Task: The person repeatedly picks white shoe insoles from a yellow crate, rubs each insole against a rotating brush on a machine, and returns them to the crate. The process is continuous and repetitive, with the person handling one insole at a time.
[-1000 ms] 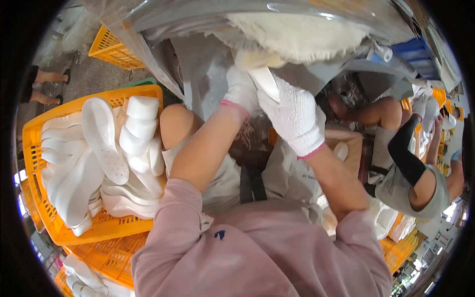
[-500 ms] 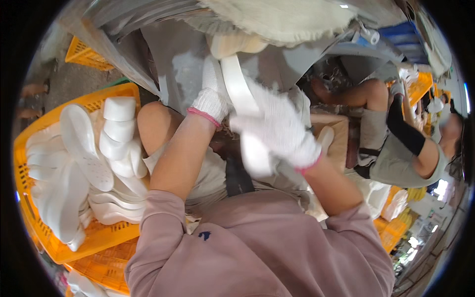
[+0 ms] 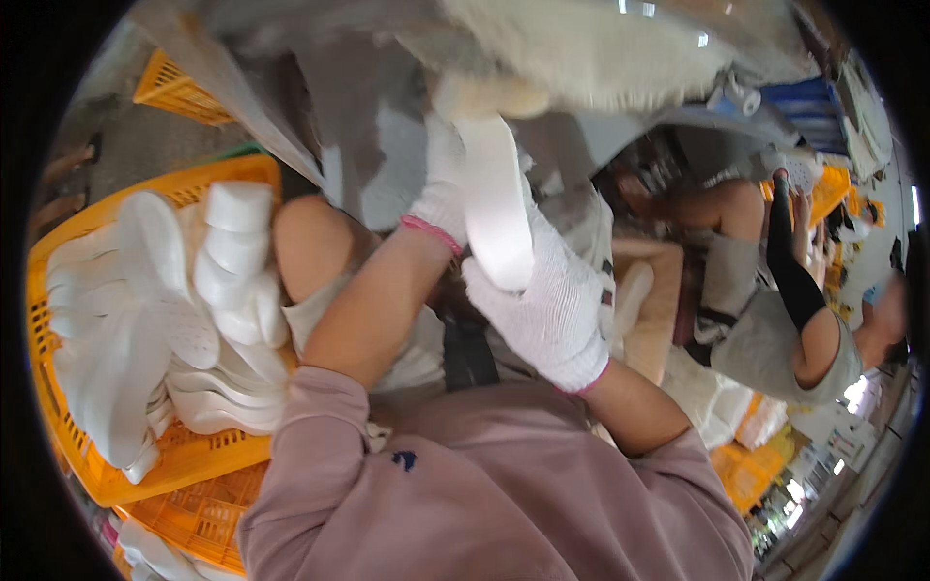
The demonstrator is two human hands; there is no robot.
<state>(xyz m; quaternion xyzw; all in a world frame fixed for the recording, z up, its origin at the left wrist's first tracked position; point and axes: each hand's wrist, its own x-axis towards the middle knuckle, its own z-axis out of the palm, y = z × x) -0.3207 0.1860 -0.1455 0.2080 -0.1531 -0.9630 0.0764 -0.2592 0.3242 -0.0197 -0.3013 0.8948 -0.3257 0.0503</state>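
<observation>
Both gloved hands are closed on one white shoe sole: the left hand wraps its upper end from the left, and the right hand clamps the lower end from below, fingers curled round its edge. The sole stands nearly upright between them, its top end pressed against the pale buffing wheel overhead.

A second ago the hands were high and close under the wheel with the sole mostly hidden; half a second ago it hung long and slanted below the left glove. Now it has swung upright and its tip meets the wheel again, while the right hand has slid down toward the heel end. My guess is the sole is being turned so a fresh stretch of its edge gets worked.

Counting: one sole in hand, two white knit gloves with pink cuffs, one wheel. The yellow crate at the person's left holds a heap of white soles, too overlapped to count; another yellow crate sits below it, and one more lies farther back. One co-worker sits at the right.
</observation>
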